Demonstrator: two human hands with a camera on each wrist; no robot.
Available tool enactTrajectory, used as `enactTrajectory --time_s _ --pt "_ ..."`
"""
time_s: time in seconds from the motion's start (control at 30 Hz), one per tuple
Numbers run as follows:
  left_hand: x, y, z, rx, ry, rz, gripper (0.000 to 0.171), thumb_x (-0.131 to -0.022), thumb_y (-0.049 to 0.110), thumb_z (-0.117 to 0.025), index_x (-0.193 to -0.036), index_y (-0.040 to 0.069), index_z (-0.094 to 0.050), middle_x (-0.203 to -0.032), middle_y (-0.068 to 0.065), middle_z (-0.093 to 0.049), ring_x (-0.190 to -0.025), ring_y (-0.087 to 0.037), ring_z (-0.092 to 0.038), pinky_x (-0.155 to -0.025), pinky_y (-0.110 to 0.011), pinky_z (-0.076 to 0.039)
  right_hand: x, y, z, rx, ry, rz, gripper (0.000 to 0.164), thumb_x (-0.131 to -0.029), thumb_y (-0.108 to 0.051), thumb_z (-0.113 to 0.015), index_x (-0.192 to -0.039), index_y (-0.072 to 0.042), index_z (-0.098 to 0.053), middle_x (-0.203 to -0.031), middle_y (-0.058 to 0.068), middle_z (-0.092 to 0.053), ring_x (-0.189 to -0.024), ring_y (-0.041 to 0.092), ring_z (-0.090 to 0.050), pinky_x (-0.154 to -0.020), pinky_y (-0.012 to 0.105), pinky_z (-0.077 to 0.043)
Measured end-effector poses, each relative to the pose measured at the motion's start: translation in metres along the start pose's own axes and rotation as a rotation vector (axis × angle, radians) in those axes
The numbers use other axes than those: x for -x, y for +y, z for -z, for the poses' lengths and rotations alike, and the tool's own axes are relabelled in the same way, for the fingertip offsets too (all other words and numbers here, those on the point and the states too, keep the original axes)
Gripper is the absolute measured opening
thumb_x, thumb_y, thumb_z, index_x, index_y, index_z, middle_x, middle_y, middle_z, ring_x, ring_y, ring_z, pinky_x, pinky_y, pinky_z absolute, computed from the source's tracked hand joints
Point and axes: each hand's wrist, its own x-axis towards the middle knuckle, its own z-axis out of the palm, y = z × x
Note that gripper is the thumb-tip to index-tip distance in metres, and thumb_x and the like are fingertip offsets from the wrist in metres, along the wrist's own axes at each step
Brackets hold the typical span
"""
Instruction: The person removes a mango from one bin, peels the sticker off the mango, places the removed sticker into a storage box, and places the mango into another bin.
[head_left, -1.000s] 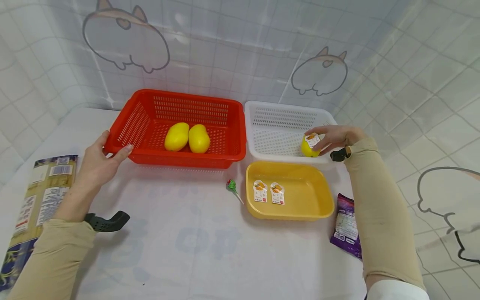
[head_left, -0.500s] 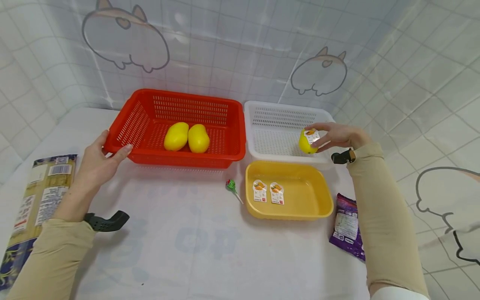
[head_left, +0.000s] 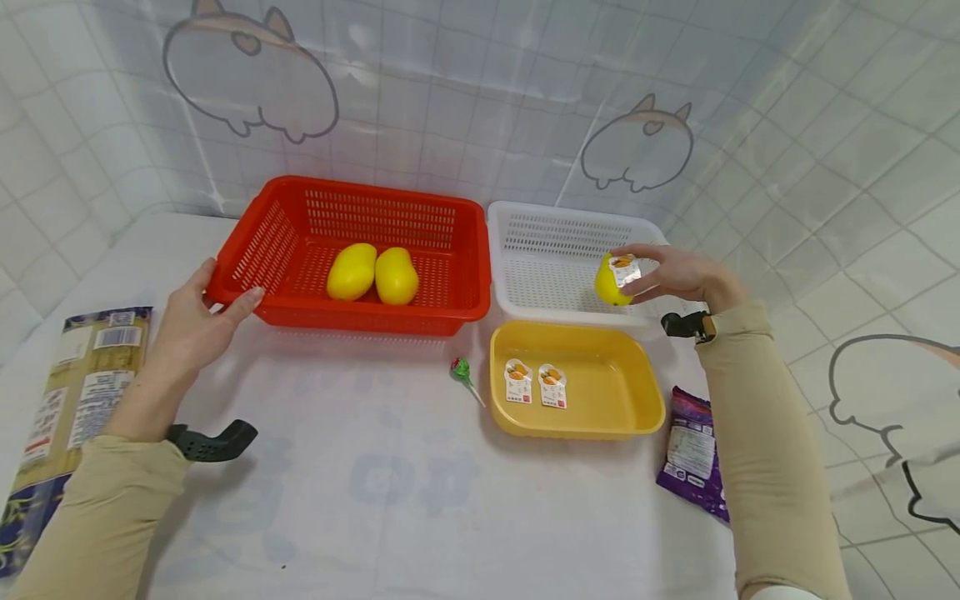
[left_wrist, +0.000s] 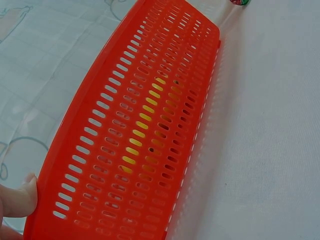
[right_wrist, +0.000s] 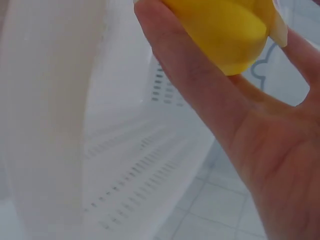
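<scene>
In the head view my right hand (head_left: 671, 273) holds a yellow mango (head_left: 609, 287) with a white mango-picture sticker (head_left: 625, 269) on it, over the right part of the white basket (head_left: 577, 312). The right wrist view shows fingers around the lower end of the mango (right_wrist: 225, 35), raised above the basket floor. My left hand (head_left: 193, 327) grips the near left corner of the red basket (head_left: 360, 321), thumb at the rim. Two more yellow mangoes, a left one (head_left: 352, 272) and a right one (head_left: 397, 277), lie side by side inside the red basket. Stickers on those two are not visible.
A yellow tray (head_left: 637, 425) in front of the white basket holds two mango stickers (head_left: 518, 382). Left of it lies a lollipop (head_left: 463, 373). A purple packet (head_left: 692, 454) lies by my right forearm, and a long noodle-like package (head_left: 82, 408) at far left.
My right hand has lifted the mango slightly and shifted it a little to the left. The left hand keeps its place on the red basket.
</scene>
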Motion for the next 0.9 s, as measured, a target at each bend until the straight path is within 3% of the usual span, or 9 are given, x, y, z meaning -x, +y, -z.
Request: enactTrajectory --time_s 0.13,0.37,0.57,0.7,0.9 --pt "0.000 0.000 0.000 0.005 0.005 -0.005 0.095 -0.100 0.054 -0.047 -0.158 0.008 0.013 -0.166 -0.023 0.000 -0.149 -0.047 -0.014 -0.113 -0.066 -0.024 0.006 -0.005 -0.001 -0.026 0.021 0.017 0.073 -0.093 -0.010 -0.070 -0.156 -0.019 -0.033 -0.165 0.011 -0.010 -0.115 0.028 -0.059 -0.095 0.044 -0.057" --pt "-0.001 -0.001 0.000 0.002 0.005 -0.002 0.096 -0.099 0.056 -0.046 -0.158 0.009 0.013 -0.166 -0.023 -0.001 -0.149 -0.047 -0.014 -0.113 -0.067 -0.024 0.015 -0.015 -0.007 0.004 0.049 0.012 0.072 -0.093 -0.014 -0.071 -0.155 -0.021 -0.035 -0.162 0.012 -0.016 -0.104 0.029 -0.066 -0.103 0.051 -0.050" --pt "-0.001 -0.002 0.000 0.009 0.007 -0.001 0.095 -0.099 0.055 -0.047 -0.158 0.009 0.013 -0.166 -0.022 -0.001 -0.149 -0.047 -0.013 -0.113 -0.066 -0.024 0.019 -0.023 -0.014 -0.005 0.063 0.043 0.070 -0.095 -0.012 -0.069 -0.155 -0.022 -0.035 -0.160 0.013 -0.020 -0.102 0.027 -0.068 -0.102 0.048 -0.052" --pt "-0.002 -0.002 0.000 0.012 0.004 0.002 0.096 -0.099 0.056 -0.046 -0.158 0.009 0.013 -0.166 -0.022 0.000 -0.149 -0.047 -0.013 -0.113 -0.066 -0.023 0.024 -0.030 -0.021 0.009 0.089 0.056 0.072 -0.093 -0.015 -0.072 -0.155 -0.024 -0.035 -0.159 0.011 -0.024 -0.106 0.030 -0.067 -0.101 0.045 -0.052" --pt "-0.002 -0.001 0.000 0.011 0.004 0.009 0.096 -0.099 0.057 -0.047 -0.158 0.010 0.013 -0.166 -0.022 0.000 -0.149 -0.047 -0.014 -0.113 -0.066 -0.025 0.032 -0.042 -0.035 0.060 0.158 0.055 0.080 -0.086 -0.026 -0.080 -0.154 -0.032 -0.038 -0.163 0.003 -0.017 -0.130 0.038 -0.047 -0.110 0.058 -0.041"
